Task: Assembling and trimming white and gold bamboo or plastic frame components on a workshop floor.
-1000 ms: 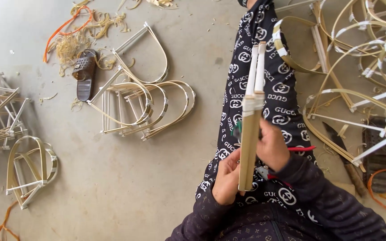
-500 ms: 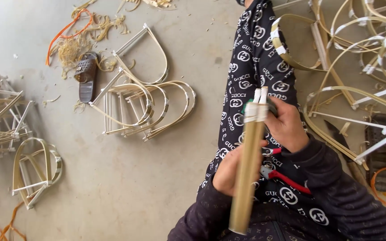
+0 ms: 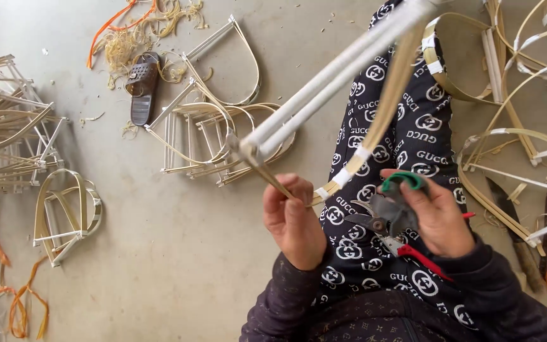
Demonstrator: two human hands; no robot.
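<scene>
My left hand (image 3: pixel 294 218) grips the lower corner of a bamboo frame (image 3: pixel 337 69) made of white-wrapped sticks and a bent tan strip, which rises up and to the right across my patterned trouser leg (image 3: pixel 406 139). My right hand (image 3: pixel 435 215) holds a pair of shears (image 3: pixel 387 221) with a green loop and red handles, blades pointing left toward the bent strip. The two hands are a short way apart over my lap.
Finished arched bamboo frames lie on the concrete floor: a pile (image 3: pixel 216 126) in the middle, more (image 3: pixel 7 126) at the left, one (image 3: pixel 64 212) lower left. A brown sandal (image 3: pixel 142 88), shavings and orange strips (image 3: pixel 128 31) lie beyond. Loose frames (image 3: pixel 527 95) crowd the right.
The frame has swung from upright in front of me to slanting up and right, held at its corner by my left hand. My right hand has come away and now shows the shears.
</scene>
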